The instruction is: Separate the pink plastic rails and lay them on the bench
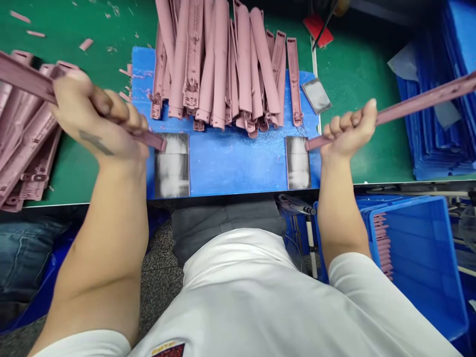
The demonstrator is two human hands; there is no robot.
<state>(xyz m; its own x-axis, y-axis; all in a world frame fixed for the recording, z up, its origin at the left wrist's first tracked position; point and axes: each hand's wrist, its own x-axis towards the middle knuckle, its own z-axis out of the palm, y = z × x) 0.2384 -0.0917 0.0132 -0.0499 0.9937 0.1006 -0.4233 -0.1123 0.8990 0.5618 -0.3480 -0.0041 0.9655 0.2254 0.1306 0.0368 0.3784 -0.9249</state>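
Note:
My left hand (100, 116) is wrapped round a long pink plastic part (28, 77), whose near end sticks out over a dark worn pad (171, 173). In my right hand (349, 130) is another long pink plastic part (424, 101), its inner end close to a second worn pad (298, 163). Both parts slant up and outward, and their far ends run out of the picture. Between the hands, a heap of pink plastic parts (219, 64) lies on a blue sheet (238, 166).
More pink parts (29, 139) are piled at the left on the green table (104, 29), among pink scraps. A grey block (317, 96) and a red object (318, 29) lie right of the heap. Blue sheets (442, 144) are stacked far right, above a blue crate (420, 248) holding pink parts.

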